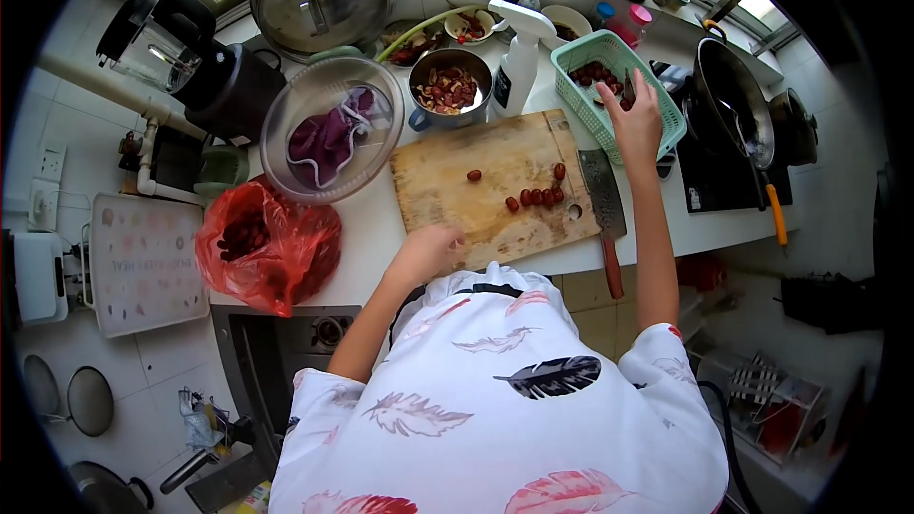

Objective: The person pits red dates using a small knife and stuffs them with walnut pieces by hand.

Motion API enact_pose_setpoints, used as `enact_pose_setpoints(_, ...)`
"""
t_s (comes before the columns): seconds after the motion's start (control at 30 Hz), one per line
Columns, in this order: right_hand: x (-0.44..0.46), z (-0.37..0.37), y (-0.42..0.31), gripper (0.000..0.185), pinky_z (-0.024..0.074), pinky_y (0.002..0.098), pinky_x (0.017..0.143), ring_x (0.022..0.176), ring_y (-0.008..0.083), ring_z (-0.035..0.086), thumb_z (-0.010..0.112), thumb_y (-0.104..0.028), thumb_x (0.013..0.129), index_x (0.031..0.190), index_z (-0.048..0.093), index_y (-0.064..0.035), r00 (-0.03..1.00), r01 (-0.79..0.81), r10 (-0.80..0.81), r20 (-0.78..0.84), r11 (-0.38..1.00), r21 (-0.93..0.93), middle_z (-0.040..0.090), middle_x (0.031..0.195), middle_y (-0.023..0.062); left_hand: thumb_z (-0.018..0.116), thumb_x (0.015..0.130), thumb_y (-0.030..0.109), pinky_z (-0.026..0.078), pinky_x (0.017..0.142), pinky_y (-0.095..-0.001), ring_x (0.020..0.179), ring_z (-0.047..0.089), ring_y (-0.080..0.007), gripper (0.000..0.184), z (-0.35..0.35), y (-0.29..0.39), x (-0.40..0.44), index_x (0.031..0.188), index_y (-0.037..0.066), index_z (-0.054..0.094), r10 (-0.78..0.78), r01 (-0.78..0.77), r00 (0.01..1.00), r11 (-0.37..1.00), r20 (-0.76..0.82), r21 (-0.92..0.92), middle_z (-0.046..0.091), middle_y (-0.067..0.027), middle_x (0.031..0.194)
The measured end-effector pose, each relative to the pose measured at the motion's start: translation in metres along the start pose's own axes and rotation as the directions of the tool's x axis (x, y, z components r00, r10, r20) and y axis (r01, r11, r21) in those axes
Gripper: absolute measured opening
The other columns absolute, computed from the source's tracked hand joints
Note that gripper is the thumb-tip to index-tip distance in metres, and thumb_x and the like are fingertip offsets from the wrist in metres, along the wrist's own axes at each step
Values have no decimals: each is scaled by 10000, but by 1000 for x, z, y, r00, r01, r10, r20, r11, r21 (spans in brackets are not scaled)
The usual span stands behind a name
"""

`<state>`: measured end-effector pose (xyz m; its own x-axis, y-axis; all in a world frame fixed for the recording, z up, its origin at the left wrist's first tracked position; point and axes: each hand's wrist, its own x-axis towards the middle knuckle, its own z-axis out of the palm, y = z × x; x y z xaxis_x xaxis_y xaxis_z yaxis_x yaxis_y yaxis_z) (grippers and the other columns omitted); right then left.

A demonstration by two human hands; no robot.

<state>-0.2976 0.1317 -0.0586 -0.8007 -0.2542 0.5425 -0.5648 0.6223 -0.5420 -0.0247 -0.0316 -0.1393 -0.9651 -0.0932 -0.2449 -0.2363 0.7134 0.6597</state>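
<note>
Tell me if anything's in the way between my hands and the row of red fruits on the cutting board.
From your left hand to the row of red fruits, nothing visible, just bare board. From your right hand, the green basket's rim and roughly the cleaver.

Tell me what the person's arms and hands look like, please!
The left hand and right hand have no gloves on. The forearms are bare too, up to loose white sleeves that end near the elbows. The sleeves match the white top, which has feathers printed on it in pink, red, and black.
</note>
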Motion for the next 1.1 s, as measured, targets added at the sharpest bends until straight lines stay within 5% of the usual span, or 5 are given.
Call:
enact_pose_setpoints(0.3, -101, 74, -26, 252, 457, 392, 701, 800, 325, 566, 626, -143, 716, 948, 584, -54, 632, 209, -318, 707, 948, 239, 553, 904, 147, 662, 668, 120, 457, 637, -354, 752, 578, -257, 169, 30, -14, -1, 794, 53, 571, 9, -12, 997, 999, 77, 49, 574, -91, 820)
enact_pose_setpoints(0.5, -121, 109, -36, 232, 450, 396, 702, 809, 326, 564, 626, -147, 725, 914, 564, -28, 605, 196, -312, 733, 950, 242, 562, 875, 141, 613, 739, 144, 461, 622, -332, 721, 583, -230, 146, 13, -15, 5, 841, 43, 585, -54, 64, 989, 995, -135, 70, 592, -90, 777)
enact_pose_setpoints(0.7, -110, 55, -76, 238, 466, 351, 625, 760, 284, 571, 673, -120, 694, 858, 540, -11, 720, -54, -329, 611, 851, 522, 560, 815, 120, 481, 894, 188, 458, 607, -232, 683, 559, -102, 264, -21, 16, 2, 1049, -10, 562, -295, 18, 932, 615, -210, -788, 610, -57, 895)
enact_pose_setpoints(0.8, -109, 25, -97, 284, 369, 216, 509, 584, 122, 485, 675, -2, 659, 904, 543, -60, 771, 74, -505, 388, 676, 734, 527, 819, 34, 484, 896, 194, 463, 656, -222, 768, 558, -101, 304, -29, 36, -4, 1110, -17, 528, -189, -97, 951, 565, -243, -819, 604, -49, 934)
enact_pose_setpoints(1.1, -106, -17, -114, 218, 449, 232, 546, 710, 148, 568, 635, 11, 692, 897, 610, -58, 772, -66, -462, 437, 624, 778, 561, 888, 79, 484, 879, 64, 483, 767, -253, 872, 581, -143, 305, -53, 75, -26, 1168, -32, 485, -103, -257, 919, 576, -380, -776, 578, -103, 1038)
